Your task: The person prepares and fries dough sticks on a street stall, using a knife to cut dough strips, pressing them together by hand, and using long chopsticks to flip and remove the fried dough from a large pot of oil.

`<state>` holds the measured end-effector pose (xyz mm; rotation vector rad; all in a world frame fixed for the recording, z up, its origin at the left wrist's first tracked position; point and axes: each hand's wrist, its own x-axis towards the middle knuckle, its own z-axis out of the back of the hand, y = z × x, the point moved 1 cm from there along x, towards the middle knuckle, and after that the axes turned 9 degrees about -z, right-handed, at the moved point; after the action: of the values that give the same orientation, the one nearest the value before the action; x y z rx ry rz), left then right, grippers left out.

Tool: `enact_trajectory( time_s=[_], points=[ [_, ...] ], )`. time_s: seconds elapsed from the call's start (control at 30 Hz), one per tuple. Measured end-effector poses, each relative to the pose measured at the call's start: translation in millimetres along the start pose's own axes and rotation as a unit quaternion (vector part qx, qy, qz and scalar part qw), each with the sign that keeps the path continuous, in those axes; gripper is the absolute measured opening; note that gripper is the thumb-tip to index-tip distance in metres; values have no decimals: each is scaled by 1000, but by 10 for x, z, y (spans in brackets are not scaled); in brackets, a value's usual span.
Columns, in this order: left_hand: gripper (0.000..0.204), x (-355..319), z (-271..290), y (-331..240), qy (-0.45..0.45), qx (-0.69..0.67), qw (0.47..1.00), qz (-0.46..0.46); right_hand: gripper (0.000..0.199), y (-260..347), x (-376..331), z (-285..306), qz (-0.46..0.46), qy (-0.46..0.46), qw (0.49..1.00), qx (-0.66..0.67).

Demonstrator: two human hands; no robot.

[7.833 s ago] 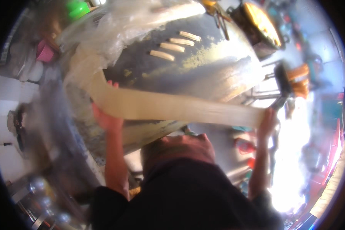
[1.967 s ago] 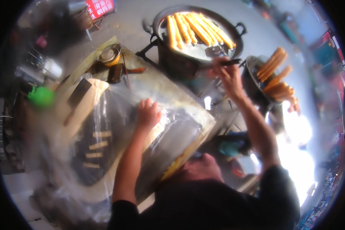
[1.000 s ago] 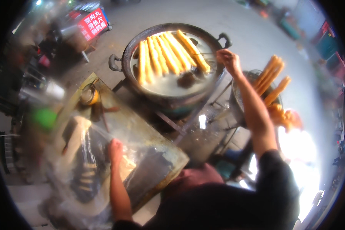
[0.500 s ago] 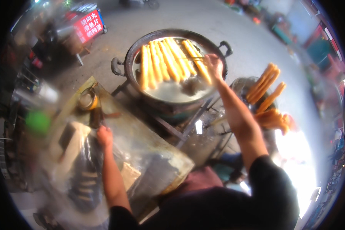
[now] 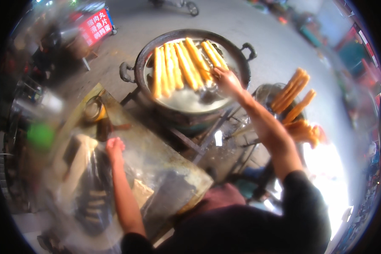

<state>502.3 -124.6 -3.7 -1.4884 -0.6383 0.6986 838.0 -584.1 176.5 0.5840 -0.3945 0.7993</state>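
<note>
A wide dark wok (image 5: 139, 80) of oil holds several long golden fried dough sticks (image 5: 170, 70) lying side by side. My right hand (image 5: 227, 80) is over the wok's right part, closed around thin chopsticks that are mostly hidden by the fingers and blur. It is close to the dough sticks at the right. My left hand (image 5: 115, 147) is closed above the work table (image 5: 161, 169), beside a dark, narrow object (image 5: 103, 129). Whether the fingers grip that object's end is unclear. Beneath my left forearm lies cloth-like pale dough (image 5: 82, 154), partly under clear plastic.
A round tin (image 5: 96, 110) with a yellow side stands at the table's far corner. Right of the wok, a basket (image 5: 269, 93) holds upright fried dough sticks (image 5: 292, 91). A red sign (image 5: 96, 27) stands at the far left, and a wheeled vehicle (image 5: 190, 7) passes at the top.
My right hand has moved left and slightly down over the wok. A dough stick in the middle has shifted its position. My left hand has barely moved. The vehicle's wheel shows farther right.
</note>
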Motion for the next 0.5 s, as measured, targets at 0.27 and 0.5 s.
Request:
enact_trajectory(
  time_s=[0.27,0.5],
  points=[
    [11,-886,-239,-474,-55,-123,989,65,10,52,61,24,-93,-11,990,110],
    [20,-1335,-707,-1322,0,-180,984,9,18,192,308,-364,-270,-161,927,204]
  ],
)
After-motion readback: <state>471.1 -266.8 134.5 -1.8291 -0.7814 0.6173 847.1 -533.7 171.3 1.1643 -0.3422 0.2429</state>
